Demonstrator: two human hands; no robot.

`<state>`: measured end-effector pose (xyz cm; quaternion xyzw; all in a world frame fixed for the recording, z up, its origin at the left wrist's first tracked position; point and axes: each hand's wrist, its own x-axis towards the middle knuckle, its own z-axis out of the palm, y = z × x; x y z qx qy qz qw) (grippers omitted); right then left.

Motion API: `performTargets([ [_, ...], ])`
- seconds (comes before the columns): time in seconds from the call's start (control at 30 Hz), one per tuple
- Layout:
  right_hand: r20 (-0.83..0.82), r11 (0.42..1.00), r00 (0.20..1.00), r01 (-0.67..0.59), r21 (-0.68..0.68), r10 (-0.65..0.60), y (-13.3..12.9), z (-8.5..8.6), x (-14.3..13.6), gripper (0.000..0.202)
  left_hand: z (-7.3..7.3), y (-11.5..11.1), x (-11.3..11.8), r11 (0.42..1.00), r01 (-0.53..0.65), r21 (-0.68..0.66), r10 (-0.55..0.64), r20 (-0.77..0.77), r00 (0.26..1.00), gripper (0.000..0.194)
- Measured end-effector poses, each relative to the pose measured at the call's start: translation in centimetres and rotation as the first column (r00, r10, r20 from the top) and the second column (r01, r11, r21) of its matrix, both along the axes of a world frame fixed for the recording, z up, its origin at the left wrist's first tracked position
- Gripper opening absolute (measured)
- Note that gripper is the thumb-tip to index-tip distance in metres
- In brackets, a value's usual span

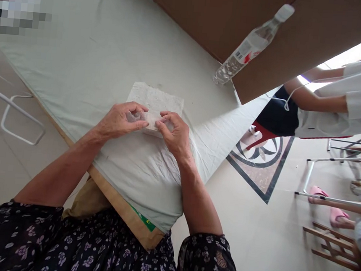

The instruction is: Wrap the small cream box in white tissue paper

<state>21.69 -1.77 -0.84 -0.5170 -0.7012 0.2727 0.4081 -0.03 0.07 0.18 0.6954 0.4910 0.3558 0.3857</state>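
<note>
A white, speckled sheet that looks like tissue or thin paper (pixel 156 99) lies on the pale green tablecloth (pixel 80 51) in front of me. Its near edge is raised or folded over, and both hands pinch it there. My left hand (pixel 121 120) has thumb and fingertips closed on the left part of that edge. On the right part, my right hand (pixel 175 133) does the same, with its fingers curled. A narrow strip of the sheet shows between the two sets of fingertips. Whether anything lies under the fold is hidden.
A brown cardboard box (pixel 191 16) stands at the back, with a clear plastic bottle (pixel 248 48) at its front. The cloth-covered table's wooden corner (pixel 149 240) points toward my body. At the right, a person in white (pixel 326 97) sits beside the table; wooden stools (pixel 335 246) stand beyond.
</note>
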Motion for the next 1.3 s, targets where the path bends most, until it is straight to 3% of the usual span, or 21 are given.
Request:
performTargets([
  [0.17,-0.157,0.987,0.988,-0.031,-0.158,0.006,0.2,-0.5,-0.2,0.018,-0.5,-0.1,0.9,0.998,-0.053,-0.037,0.056,0.074,0.996,0.028],
  [0.6,-0.168,0.971,0.984,0.011,-0.239,-0.053,-1.4,-0.2,-0.6,0.021,0.4,-0.5,0.9,0.988,-0.013,-0.156,0.024,0.066,0.998,0.026],
  [0.9,-0.246,0.968,0.964,0.039,-0.246,-0.102,-1.3,-0.7,-0.5,0.022,0.4,-0.4,0.7,0.976,0.018,-0.219,0.0,0.081,0.997,0.026],
  [1.03,-0.204,0.958,0.963,0.12,-0.259,-0.176,-0.9,-1.2,-0.1,0.028,0.1,-0.3,0.6,0.975,0.02,-0.221,-0.002,0.082,0.997,0.027],
  [1.3,-0.099,0.958,0.96,0.248,-0.143,-0.264,0.0,-1.8,1.5,0.03,0.4,-0.4,0.9,0.974,0.007,-0.225,0.017,0.104,0.994,0.025],
])
